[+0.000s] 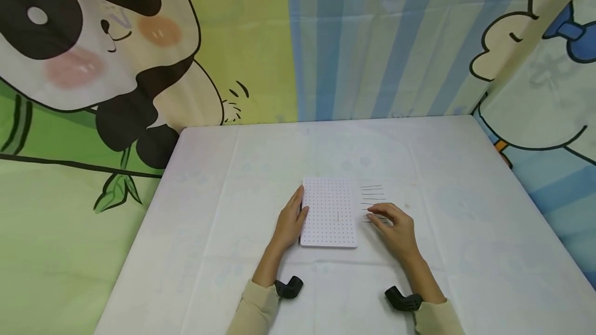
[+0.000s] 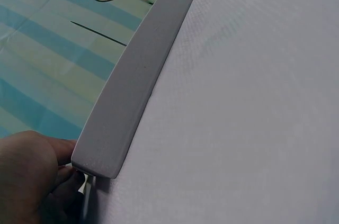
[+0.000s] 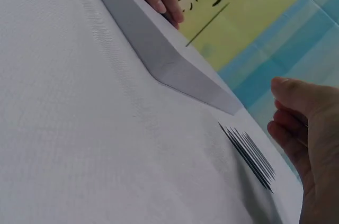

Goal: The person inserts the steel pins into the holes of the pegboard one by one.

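A white pegboard (image 1: pixel 326 195) with rows of small holes lies on the table. My left hand (image 1: pixel 289 224) holds its left edge, thumb over the top and fingers at the side. One thin dark stick (image 1: pixel 338 216) stands upright in the board, also seen against the backdrop in the right wrist view. To the right of the board lie several thin dark sticks (image 3: pixel 249 152) in a neat row. My right hand (image 1: pixel 395 229) is over the near part of this row, thumb and index fingertips close together. In the right wrist view a gap shows between them, with no stick visible there.
The table (image 1: pixel 261 169) has a white cloth with faint creases. A backdrop (image 1: pixel 344 40) with cartoon animals and stripes rises behind it and along the sides. A black wrist camera (image 1: pixel 289 287) sits on the left wrist, another (image 1: pixel 403 300) on the right.
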`<state>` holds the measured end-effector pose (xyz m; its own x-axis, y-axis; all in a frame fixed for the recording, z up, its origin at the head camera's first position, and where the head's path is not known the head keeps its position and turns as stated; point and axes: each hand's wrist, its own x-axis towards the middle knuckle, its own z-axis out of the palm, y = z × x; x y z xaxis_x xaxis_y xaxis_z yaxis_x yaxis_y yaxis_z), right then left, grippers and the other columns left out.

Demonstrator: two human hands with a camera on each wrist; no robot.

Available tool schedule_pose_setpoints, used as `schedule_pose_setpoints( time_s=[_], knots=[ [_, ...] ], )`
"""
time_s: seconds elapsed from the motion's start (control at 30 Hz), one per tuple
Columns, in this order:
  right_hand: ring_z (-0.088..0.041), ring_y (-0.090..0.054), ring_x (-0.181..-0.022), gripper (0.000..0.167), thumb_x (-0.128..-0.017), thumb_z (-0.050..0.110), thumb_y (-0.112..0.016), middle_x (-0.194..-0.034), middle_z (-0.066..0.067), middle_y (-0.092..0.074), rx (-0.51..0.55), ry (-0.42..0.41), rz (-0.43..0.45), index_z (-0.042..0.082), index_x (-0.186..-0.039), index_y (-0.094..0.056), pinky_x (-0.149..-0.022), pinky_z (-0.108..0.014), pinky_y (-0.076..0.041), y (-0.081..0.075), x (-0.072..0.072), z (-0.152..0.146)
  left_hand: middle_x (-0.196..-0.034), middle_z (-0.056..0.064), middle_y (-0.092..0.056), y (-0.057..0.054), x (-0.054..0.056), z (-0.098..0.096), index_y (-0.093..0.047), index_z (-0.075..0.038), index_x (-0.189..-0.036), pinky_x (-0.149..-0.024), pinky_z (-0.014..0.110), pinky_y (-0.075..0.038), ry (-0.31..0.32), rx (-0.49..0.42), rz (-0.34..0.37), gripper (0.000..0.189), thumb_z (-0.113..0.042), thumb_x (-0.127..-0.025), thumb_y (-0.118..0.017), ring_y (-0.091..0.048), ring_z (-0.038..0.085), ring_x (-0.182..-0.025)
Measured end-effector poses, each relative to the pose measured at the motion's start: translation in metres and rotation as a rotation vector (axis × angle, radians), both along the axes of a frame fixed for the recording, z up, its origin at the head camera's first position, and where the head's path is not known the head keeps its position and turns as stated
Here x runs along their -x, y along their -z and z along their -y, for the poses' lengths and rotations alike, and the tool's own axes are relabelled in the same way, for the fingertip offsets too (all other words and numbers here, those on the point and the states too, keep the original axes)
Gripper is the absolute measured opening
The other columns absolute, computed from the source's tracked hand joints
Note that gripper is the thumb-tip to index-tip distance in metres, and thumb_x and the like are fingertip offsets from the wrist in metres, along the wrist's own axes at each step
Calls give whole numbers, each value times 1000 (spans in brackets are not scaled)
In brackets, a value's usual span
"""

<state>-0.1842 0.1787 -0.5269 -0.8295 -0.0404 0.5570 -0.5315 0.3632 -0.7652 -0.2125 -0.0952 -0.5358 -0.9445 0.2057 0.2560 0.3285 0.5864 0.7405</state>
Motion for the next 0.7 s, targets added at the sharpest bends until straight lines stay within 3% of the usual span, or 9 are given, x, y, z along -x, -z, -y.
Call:
schedule_pose_setpoints(
  time_s=[0.17,0.4,0.7],
  knots=[
    [-7,-61,-84,18,-73,4,-77,-87,6,-66,-124,98,31,14,-87,-72,-78,-12,-46,9,-1,-17,-149,14,-25,-1,0,0,-23,-2,-145,-111,35,-20,2,0,6,58,-8,-95,-50,-23,22,-136],
    [-8,-52,-81,16,-67,5,-81,-83,6,-64,-272,90,-28,13,-79,-73,-68,-13,-42,17,2,-19,-149,12,-25,0,-1,-1,-23,-3,-145,-111,34,-20,0,-2,14,57,-10,-95,-50,-23,22,-136],
    [-10,-45,-77,16,-65,5,-81,-82,4,-60,-347,92,-31,12,-77,-73,-63,-16,-36,18,3,-18,-149,13,-26,0,0,-1,-25,-2,-145,-111,36,-21,-2,-1,3,57,-9,-95,-50,-24,23,-136]
  ],
)
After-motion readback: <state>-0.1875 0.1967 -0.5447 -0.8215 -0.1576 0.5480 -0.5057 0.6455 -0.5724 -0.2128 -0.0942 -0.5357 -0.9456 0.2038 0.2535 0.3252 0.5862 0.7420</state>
